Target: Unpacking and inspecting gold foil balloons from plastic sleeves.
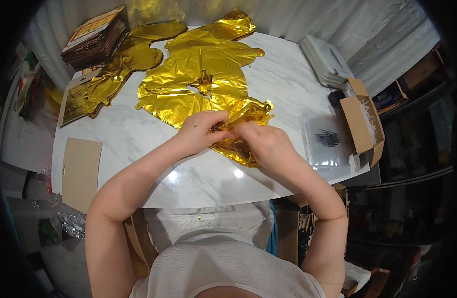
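My left grip (pixel 201 130) and right grip (pixel 266 142) pinch the gold foil (pixel 216 67) at its bunched near end, centre of the surface (pixel 283 79). Step, I judge: working its folds; next calls for gentle, even tension.

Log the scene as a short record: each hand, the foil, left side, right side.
Left hand: pinching the crumpled near part of the gold foil balloon
Right hand: gripping the same part, close beside
Balloon state: flat, wrinkled, on the marbled table
Left side: printed card stack, more gold foil, beige cardboard sheet
Right side: clear plastic sleeves, open cardboard box
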A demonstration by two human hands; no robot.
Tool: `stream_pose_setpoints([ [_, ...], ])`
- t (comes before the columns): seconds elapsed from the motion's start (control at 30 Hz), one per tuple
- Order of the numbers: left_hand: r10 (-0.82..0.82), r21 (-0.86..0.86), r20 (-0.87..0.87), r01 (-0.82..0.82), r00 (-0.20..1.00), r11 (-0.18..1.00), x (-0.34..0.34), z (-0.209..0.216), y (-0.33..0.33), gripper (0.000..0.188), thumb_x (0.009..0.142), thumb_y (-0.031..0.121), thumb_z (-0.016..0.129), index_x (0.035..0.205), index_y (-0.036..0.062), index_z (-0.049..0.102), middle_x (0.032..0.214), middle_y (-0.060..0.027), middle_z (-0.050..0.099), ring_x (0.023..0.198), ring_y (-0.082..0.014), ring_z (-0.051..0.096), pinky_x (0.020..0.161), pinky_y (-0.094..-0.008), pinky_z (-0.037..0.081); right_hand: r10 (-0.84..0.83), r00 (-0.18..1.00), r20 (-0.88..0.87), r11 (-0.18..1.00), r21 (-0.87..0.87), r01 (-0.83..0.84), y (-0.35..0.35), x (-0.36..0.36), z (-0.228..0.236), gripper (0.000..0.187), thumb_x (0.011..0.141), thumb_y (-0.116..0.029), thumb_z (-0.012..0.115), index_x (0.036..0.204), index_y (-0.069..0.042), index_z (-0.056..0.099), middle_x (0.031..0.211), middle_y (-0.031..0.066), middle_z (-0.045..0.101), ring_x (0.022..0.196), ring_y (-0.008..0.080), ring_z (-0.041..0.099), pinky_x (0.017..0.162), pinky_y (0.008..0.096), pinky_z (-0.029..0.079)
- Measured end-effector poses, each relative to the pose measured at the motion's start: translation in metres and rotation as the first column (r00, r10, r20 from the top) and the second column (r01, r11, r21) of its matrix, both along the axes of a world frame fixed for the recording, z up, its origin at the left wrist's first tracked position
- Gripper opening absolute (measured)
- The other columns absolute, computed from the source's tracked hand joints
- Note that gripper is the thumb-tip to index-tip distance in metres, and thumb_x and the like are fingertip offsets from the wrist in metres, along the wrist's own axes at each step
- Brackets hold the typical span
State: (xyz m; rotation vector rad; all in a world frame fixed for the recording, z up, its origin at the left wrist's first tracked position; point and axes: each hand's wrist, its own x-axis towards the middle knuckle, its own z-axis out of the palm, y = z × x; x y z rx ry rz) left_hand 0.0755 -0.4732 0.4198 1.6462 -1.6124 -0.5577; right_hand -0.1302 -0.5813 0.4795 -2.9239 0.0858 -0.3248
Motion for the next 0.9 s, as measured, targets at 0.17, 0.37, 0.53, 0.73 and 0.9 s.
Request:
stream_pose_setpoints([
  [0.17, 0.016, -0.021, 0.008, -0.016, 1.000, 1.000, -0.001, 0.000, 0.003, 0.034, 0.085, 0.031, 0.080, 0.094, 0.0067, 0.059, 0.084, -0.0115, 0.065, 0.080, -0.0343, 0.065, 0.067, -0.0436, 0.048, -0.275, 0.946, 0.168, 0.956, 0.155, 0.251, -0.004, -0.002, -0.011, 0.037, 0.089, -0.012, 0.076, 0.121, -0.005, 0.060, 0.089, 0.0126, 0.070, 0.071, 0.0324, 0.070, 0.062, 0.0411, 0.056],
  [0.37, 0.003, -0.064, -0.006, -0.003, 1.000, 0.998, -0.003, 0.001, 0.003, 0.030, 0.086, 0.028, 0.080, 0.094, 0.0069, 0.060, 0.084, -0.0080, 0.065, 0.077, -0.0289, 0.063, 0.068, -0.0382, 0.048, -0.165, 0.983, 0.076, 0.979, 0.136, 0.154, -0.008, -0.018, 0.002, 0.029, 0.077, -0.006, 0.079, 0.104, -0.010, 0.070, 0.096, 0.0109, 0.063, 0.082, 0.0289, 0.067, 0.070, 0.0392, 0.054],
  [0.53, 0.031, -0.007, -0.108, -0.032, 0.994, 0.999, -0.006, 0.006, 0.003, 0.034, 0.083, 0.029, 0.084, 0.095, 0.0075, 0.061, 0.084, -0.0051, 0.065, 0.076, -0.0235, 0.063, 0.070, -0.0341, 0.049, -0.059, 0.995, 0.079, 0.998, 0.023, 0.057, -0.009, -0.028, 0.000, 0.028, 0.070, -0.006, 0.079, 0.096, -0.010, 0.071, 0.097, 0.0094, 0.058, 0.089, 0.0288, 0.061, 0.077, 0.0398, 0.050],
  [0.73, 0.007, -0.046, 0.037, -0.005, 0.999, 0.999, -0.008, 0.014, 0.008, 0.051, 0.071, 0.042, 0.092, 0.098, 0.0112, 0.061, 0.088, -0.0050, 0.066, 0.081, -0.0252, 0.064, 0.074, -0.0368, 0.050, -0.085, 0.976, 0.200, 0.991, -0.081, 0.103, -0.009, -0.025, -0.010, 0.032, 0.073, -0.004, 0.079, 0.103, -0.009, 0.069, 0.101, 0.0082, 0.060, 0.087, 0.0302, 0.063, 0.075, 0.0402, 0.051],
  [0.9, 0.022, -0.048, 0.027, -0.021, 0.999, 0.999, -0.008, 0.006, 0.004, 0.042, 0.076, 0.032, 0.089, 0.098, 0.0089, 0.061, 0.088, -0.0076, 0.066, 0.082, -0.0268, 0.065, 0.073, -0.0374, 0.050, -0.293, 0.917, 0.272, 0.955, 0.050, 0.291, 0.003, -0.014, -0.021, 0.044, 0.074, 0.000, 0.079, 0.115, -0.008, 0.062, 0.106, 0.0098, 0.060, 0.089, 0.0342, 0.067, 0.072, 0.0411, 0.056],
])
